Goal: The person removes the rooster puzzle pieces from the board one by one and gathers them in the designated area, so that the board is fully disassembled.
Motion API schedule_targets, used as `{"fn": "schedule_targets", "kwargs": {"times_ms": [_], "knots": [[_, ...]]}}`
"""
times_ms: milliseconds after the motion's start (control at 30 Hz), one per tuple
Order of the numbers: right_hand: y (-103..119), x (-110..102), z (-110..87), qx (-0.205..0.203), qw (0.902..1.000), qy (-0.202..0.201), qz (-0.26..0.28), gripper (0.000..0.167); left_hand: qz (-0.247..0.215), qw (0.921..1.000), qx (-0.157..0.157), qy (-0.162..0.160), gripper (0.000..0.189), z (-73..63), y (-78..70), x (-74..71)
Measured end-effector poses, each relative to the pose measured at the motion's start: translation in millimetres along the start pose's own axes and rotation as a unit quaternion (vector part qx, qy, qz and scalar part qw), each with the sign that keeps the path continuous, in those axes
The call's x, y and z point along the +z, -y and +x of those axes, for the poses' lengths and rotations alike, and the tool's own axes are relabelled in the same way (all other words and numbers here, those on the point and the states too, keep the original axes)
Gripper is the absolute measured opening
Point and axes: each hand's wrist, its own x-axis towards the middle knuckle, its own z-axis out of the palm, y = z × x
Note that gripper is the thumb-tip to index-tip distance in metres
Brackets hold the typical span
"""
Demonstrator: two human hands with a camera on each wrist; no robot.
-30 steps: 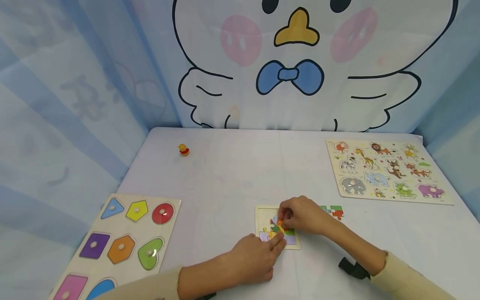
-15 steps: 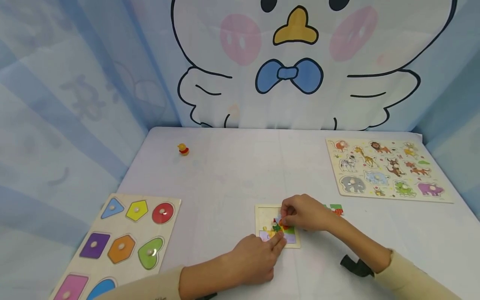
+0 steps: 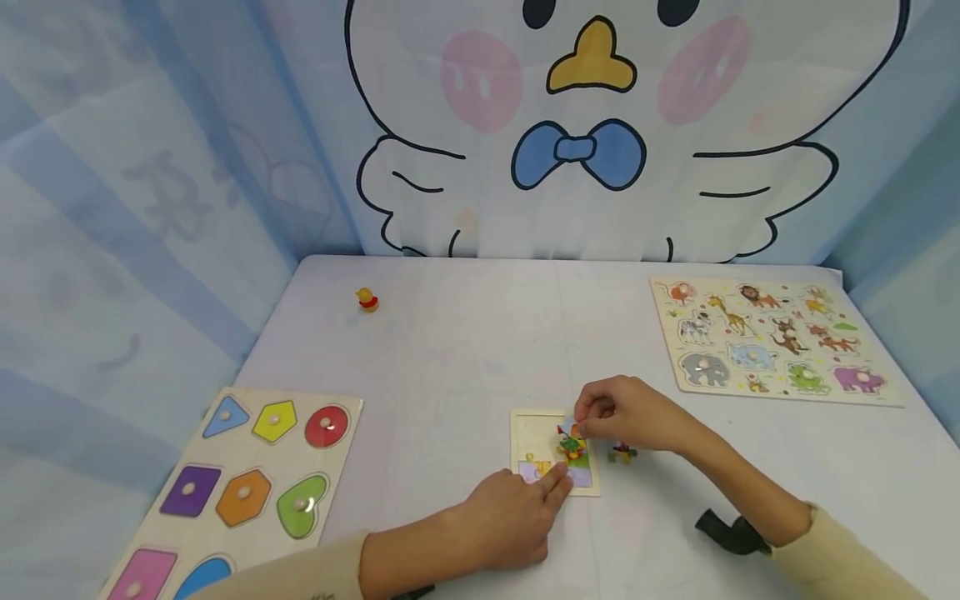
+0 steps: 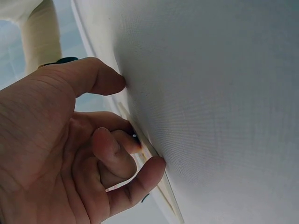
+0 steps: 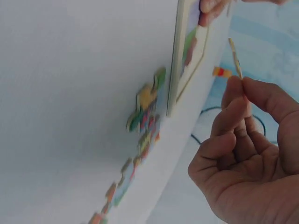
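Observation:
A small wooden puzzle frame [image 3: 534, 427] lies on the table, with picture pieces along its near side. My left hand [image 3: 508, 518] rests at the frame's near edge, index and middle fingers stretched onto the pieces. In the left wrist view its fingertips [image 4: 154, 170] touch the frame's edge, and the thumb stands apart. My right hand [image 3: 633, 412] pinches a thin jigsaw piece [image 5: 236, 58] between thumb and index finger, raised above the frame's right side. Just right of the frame lie loose jigsaw pieces [image 5: 145, 105], partly hidden under the right hand in the head view.
A shape-peg board [image 3: 251, 454] lies at the left and an animal puzzle board [image 3: 776, 337] at the back right. Towards the back left stands a small yellow and red toy duck [image 3: 367, 300]. A dark wrist strap [image 3: 731, 533] hangs below the right forearm.
My right hand has lifted and shifted right and slightly back, holding the jigsaw piece; more of the pieces in the frame now shows. The left hand has stayed in place.

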Motion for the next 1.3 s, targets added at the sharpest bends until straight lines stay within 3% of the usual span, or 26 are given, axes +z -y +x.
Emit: {"fn": "schedule_targets", "kwargs": {"times_ms": [267,500,667,1000,1300], "knots": [[-24,-26,-40.4,0.066,0.9966,-0.042,0.026,0.014,-0.018,0.9996,-0.002,0.020,0.063,0.0,2.1,0.8],[-52,-29,-66.5,0.115,0.9913,-0.047,0.043,0.009,-0.017,0.9996,-0.004,0.021,0.063,-1.7,2.9,0.5],[-62,-24,-70.6,0.128,0.9897,-0.056,0.034,0.008,-0.028,0.9992,-0.005,0.029,0.064,-0.5,3.4,-0.1],[-61,-16,-65.5,0.120,0.9859,-0.091,-0.073,0.006,-0.039,0.9986,-0.001,0.035,0.064,0.7,3.1,0.4],[-56,-13,-64.2,0.109,0.9817,-0.094,-0.124,0.004,-0.037,0.9986,0.001,0.036,0.064,0.3,3.3,0.6]]}}
